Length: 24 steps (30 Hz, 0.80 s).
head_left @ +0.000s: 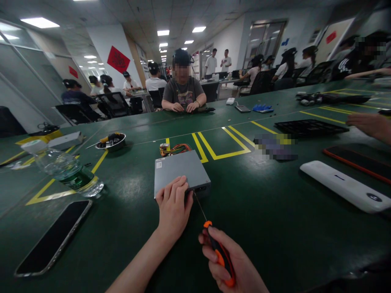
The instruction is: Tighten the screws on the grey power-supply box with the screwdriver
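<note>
Right hand (236,259) is wrapped round the orange-and-black handle of a screwdriver (220,256), shaft angled up to the near side of a grey metal box (180,169); can't tell if the tip is seated. Left hand (173,203) lies over the box's near edge, fingers on top; can't tell if it's clamping. Box sits flat on the green table (131,232), coloured cables (182,148) at its far side. Phone (55,238) and clear bottle (76,176) off to the left.

Room right of box (179,165), bottle (75,176) left, cables (181,149) apparently obstructing behind
</note>
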### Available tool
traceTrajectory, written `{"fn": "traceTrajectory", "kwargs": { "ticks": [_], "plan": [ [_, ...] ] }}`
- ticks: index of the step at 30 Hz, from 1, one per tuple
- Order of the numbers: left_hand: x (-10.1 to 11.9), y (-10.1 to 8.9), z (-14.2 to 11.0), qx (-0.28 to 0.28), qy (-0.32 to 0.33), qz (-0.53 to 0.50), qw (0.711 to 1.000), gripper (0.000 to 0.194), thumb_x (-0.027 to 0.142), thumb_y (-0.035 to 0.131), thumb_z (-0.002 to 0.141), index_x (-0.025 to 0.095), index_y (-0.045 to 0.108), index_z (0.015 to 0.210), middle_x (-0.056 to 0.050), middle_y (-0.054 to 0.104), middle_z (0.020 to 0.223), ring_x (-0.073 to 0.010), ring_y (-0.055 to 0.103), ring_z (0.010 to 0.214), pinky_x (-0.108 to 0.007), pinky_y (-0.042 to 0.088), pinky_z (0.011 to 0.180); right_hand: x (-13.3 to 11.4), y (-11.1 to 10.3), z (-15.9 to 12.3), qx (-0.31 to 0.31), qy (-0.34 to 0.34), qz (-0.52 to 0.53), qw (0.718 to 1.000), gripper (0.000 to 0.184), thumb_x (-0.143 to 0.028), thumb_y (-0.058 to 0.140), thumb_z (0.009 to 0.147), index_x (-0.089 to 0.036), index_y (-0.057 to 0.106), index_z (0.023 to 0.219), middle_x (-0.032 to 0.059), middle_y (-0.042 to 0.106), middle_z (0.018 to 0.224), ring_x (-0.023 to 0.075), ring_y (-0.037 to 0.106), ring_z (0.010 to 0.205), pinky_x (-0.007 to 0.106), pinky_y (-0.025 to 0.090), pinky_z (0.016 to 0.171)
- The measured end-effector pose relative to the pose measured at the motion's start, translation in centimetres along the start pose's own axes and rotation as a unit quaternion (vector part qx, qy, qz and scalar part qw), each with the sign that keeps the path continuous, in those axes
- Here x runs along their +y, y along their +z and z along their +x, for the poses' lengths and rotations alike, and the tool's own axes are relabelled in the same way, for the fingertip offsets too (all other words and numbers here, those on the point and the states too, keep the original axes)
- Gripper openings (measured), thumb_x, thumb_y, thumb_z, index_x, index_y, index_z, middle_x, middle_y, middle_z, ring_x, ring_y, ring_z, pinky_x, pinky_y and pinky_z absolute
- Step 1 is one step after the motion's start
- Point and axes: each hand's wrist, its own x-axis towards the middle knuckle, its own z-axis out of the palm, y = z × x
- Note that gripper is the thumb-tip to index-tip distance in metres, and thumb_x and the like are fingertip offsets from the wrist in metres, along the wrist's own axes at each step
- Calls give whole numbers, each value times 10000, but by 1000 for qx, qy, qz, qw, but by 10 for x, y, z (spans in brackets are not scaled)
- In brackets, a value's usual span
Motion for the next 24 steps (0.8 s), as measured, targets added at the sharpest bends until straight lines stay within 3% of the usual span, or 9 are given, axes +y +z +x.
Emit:
{"fn": "traceTrajectory", "kwargs": {
  "ticks": [3,6,13,17,21,24],
  "plan": [
    [0,0,0,-1,-1,0,1000,143,194,518,830,207,509,972,-76,631,1116,-234,553,1030,-402,304,831,0,2,0,20,-9,-8,1000,320,-353,752,630,-125,565,754,-40,519,589,-36,280,335,92,149,284],
    [1,1,0,-1,-5,-3,1000,137,193,516,831,208,512,967,-72,631,1117,-234,552,1037,-402,298,835,-1,-1,1,15,26,35,999,332,-370,742,643,-111,581,774,-33,515,593,-29,309,358,81,194,290],
    [2,0,1,1,-5,4,1000,124,191,515,829,203,517,953,-78,637,1103,-234,560,1022,-399,306,825,-4,-3,3,-95,67,166,979,257,-242,751,633,-68,581,715,-13,539,605,-52,264,350,62,221,296],
    [3,0,2,6,1,3,1000,117,188,507,833,205,518,949,-77,639,1098,-236,556,1031,-402,303,828,-4,-1,4,-114,77,204,969,202,-218,689,705,-54,570,708,-1,531,615,-52,267,355,58,205,295],
    [4,-2,2,2,0,6,1000,120,188,508,832,204,516,951,-80,637,1099,-238,557,1027,-407,304,833,-7,-3,-1,-108,90,186,972,205,-242,668,731,-66,563,731,-6,521,615,-47,307,372,53,207,314],
    [4,-3,1,-4,-2,6,1000,121,187,500,836,204,513,955,-87,630,1110,-238,549,1046,-408,304,836,-15,-3,-13,-102,48,127,985,246,-292,697,693,-82,575,734,-29,502,567,-36,282,347,80,185,297]
  ]
}}
